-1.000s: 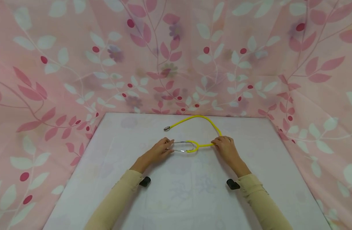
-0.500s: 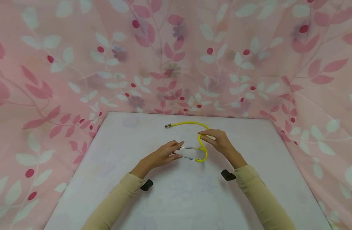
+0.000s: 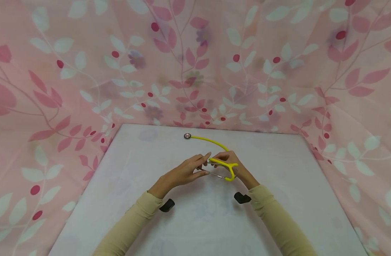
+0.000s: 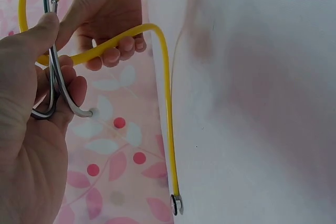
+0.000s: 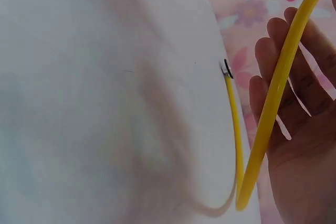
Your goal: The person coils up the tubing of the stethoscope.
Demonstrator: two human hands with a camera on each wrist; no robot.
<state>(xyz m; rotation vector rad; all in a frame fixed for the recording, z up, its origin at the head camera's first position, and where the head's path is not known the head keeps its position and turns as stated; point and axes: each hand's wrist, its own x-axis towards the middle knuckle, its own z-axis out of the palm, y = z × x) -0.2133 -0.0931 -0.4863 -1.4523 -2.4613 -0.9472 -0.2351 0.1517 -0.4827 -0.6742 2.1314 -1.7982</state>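
- Stethoscope [image 3: 231,171]: its ear-tube end is held up between the two hands, and its tail runs ahead of them over the surface [image 3: 195,220].
- Left hand [image 3: 189,170]: pinches the metal ear tubes [image 3: 216,174] between thumb and fingers.
- Right hand [image 3: 228,156]: holds the yellow tube [image 3: 211,141], which runs across its loosely bent fingers; I cannot tell how firmly the thumb presses.
- The relation that counts, in my judgement: the ear tubes' long axis points from the left hand towards the right hand, with the yellow fork at the right hand's side, in front of its palm. From the right hand the tube goes forward and curves leftward.
- The chest piece [image 3: 187,136] lies beyond the left hand, apart from both; the left hand looks nearer to it, though the right hand holds the tube leading there.
- The left wrist view shows what the head view hides: the ear tubes crossing at the left hand's grip, and an ear tip [image 4: 93,112] past its fingers.
- The right wrist view alone shows the tube crossing the right palm side and turning sharply below it; the fork is out of that picture.
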